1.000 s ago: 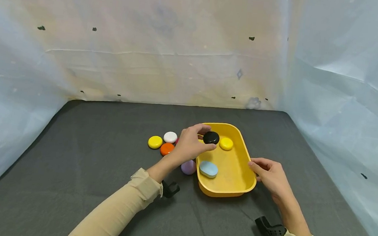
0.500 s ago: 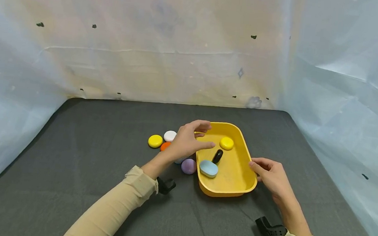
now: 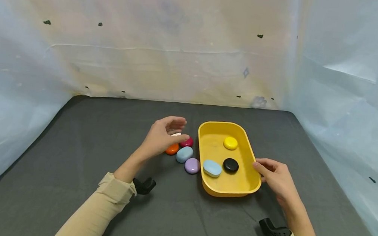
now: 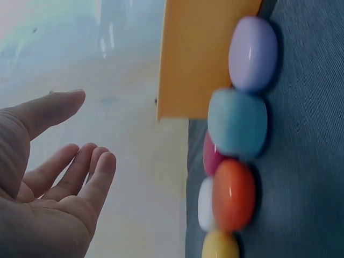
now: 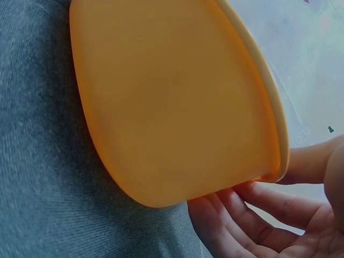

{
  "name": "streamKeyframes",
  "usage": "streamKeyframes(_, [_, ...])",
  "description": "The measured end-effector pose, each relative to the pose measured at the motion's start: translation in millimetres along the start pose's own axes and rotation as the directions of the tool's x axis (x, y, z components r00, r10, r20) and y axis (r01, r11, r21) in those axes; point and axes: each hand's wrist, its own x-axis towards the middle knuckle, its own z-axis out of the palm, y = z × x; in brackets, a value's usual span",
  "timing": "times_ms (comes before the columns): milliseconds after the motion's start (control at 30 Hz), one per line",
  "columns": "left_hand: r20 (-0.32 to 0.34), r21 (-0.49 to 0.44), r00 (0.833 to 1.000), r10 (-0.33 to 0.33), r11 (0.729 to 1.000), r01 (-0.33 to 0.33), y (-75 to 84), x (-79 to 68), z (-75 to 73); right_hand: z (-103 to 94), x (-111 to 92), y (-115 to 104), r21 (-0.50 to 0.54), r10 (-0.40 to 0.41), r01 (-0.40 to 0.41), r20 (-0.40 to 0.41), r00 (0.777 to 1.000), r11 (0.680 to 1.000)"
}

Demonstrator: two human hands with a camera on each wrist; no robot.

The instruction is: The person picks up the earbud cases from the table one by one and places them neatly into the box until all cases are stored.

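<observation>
My left hand (image 3: 162,136) hovers over a cluster of smooth, rounded pebbles left of the yellow tray, thumb and fingers apart and holding nothing. In that cluster lie a purple pebble (image 3: 192,166), a blue pebble (image 3: 184,154), an orange pebble (image 3: 172,149) and a crimson pebble (image 3: 187,142). The left wrist view also shows a white pebble (image 4: 206,204) and a yellow pebble (image 4: 220,245). With thumb and fingers, my right hand (image 3: 276,177) grips the right rim of the yellow tray (image 3: 229,194). Inside are a yellow pebble (image 3: 230,143), a black pebble (image 3: 230,166) and a light blue pebble (image 3: 212,168).
A dark grey cloth (image 3: 105,144) covers the table under everything. Pale plastic sheeting (image 3: 166,71) hangs behind the table and along both sides.
My left hand has let go of the black pebble, which now lies flat in the tray beside the light blue one. That hand has moved left, over the cluster. My right hand keeps its grip.
</observation>
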Motion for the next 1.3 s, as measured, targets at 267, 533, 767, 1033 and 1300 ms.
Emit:
streamKeyframes(267, [-0.039, -0.050, 0.997, -0.070, 0.996, 0.068, -15.3, -12.6, -30.0, -2.7, 1, 0, -0.007, 0.006, -0.006, 0.003, 1.000, 1.000])
streamKeyframes(533, [-0.085, -0.040, 0.993, -0.087, 0.996, 0.084, -29.9, -18.7, -50.0, -4.1, 1, 1, -0.016, 0.005, -0.005, -0.013, 1.000, 1.000])
streamKeyframes(767, [-0.099, -0.028, 0.990, -0.100, 0.995, 0.097, -43.3, -23.0, -58.7, -4.3, 1, 0, -0.009, -0.006, 0.006, -0.005, 1.000, 1.000])
streamKeyframes(1033, [-0.106, 0.001, 0.986, -0.128, 0.992, 0.129, -51.2, -25.6, -64.7, -4.2, 1, 0, -0.005, -0.011, 0.011, 0.000, 1.000, 1.000])
streamKeyframes(1300, [-0.107, 0.010, 0.980, -0.168, 0.985, 0.170, -38.5, -29.1, -69.0, -2.1, 1, 2, 0.016, -0.013, 0.013, 0.012, 1.000, 1.000])
